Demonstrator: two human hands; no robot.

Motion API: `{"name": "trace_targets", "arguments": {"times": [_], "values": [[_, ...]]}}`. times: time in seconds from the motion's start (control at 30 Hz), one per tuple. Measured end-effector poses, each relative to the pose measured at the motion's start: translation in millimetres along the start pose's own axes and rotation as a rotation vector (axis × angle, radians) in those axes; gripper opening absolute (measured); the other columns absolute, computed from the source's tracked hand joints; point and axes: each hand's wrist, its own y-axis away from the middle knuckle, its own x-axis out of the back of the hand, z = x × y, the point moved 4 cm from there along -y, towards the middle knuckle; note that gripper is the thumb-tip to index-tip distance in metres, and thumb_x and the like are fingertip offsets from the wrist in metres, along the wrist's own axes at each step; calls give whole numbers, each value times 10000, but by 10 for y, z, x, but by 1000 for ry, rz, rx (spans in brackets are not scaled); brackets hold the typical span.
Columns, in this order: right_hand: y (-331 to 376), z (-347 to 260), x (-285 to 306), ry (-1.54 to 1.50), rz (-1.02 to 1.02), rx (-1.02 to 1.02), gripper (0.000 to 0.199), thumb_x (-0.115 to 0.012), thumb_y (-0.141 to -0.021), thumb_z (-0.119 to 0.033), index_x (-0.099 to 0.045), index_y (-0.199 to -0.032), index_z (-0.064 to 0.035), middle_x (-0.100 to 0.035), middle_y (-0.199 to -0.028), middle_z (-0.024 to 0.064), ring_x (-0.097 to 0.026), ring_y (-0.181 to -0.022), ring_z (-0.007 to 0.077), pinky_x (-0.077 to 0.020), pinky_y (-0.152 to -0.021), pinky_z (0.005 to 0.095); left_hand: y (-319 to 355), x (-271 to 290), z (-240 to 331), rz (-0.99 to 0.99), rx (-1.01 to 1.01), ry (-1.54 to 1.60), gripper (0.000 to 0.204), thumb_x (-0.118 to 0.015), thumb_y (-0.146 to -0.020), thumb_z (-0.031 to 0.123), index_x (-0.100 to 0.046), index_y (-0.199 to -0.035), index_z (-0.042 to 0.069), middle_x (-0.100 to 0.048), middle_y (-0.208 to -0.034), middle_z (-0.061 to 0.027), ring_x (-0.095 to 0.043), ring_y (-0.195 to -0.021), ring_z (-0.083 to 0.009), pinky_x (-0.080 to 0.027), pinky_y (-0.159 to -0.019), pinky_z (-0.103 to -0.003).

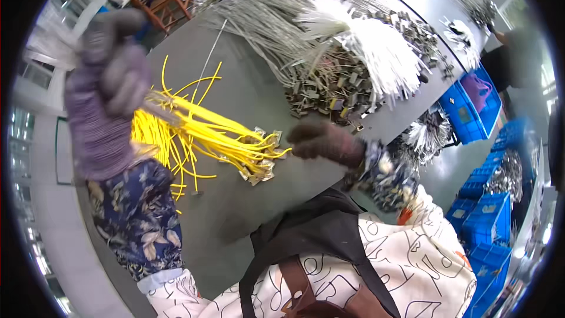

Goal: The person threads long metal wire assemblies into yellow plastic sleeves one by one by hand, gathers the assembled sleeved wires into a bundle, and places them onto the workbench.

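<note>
A bundle of yellow wires [218,123] lies on the grey table, its loose ends fanned out on the left. Shiny metal terminals [259,162] cluster at its right end. My left hand [120,79], in a purple-grey knit glove, is above the wires' left part; motion smears its fingers, so whether it grips anything is hidden. Close to the terminals, my right hand [326,144] in a dark brown glove points left toward them, its fingertips blurred too. A thin pale strand [213,47] slants up from the bundle.
A heap of grey cables with metal ends [329,82] covers the far table [247,88], with a bundle of white strands [376,41] on top. Blue crates [471,106] stand at the right, some holding parts. A brown wooden chair [159,3] is at the far left.
</note>
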Motion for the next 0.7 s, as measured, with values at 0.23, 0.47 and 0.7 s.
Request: {"name": "trace_targets", "arguments": {"times": [0.23,0.47,0.7], "values": [[800,1190,498,-439,833,-161,329,-668,-806,-221,-604,-1027,14,-590,-698,46,-540,-560,123,-420,-505,242,103,-441,202,-50,-58,-133,284,-474,-951,325,-446,-895,48,-360,-394,58,-359,-293,-40,-303,-292,-181],[780,836,1173,-318,1226,208,339,-664,-810,-262,-600,-980,25,-529,-647,13,-450,-518,91,-358,-464,235,-43,-370,-120,-247,-174,194,531,-669,-824,360,-468,-1114,-36,-385,-466,37,-349,-319,-39,-310,-315,-180],[659,1002,219,378,385,206,230,-598,-826,-217,-633,-856,8,-560,-688,56,-545,-635,176,-462,-598,290,313,-90,159,-122,-372,253,614,-659,-838,265,-402,-1295,-54,-390,-498,33,-309,-303,-32,-295,-298,-188]]}}
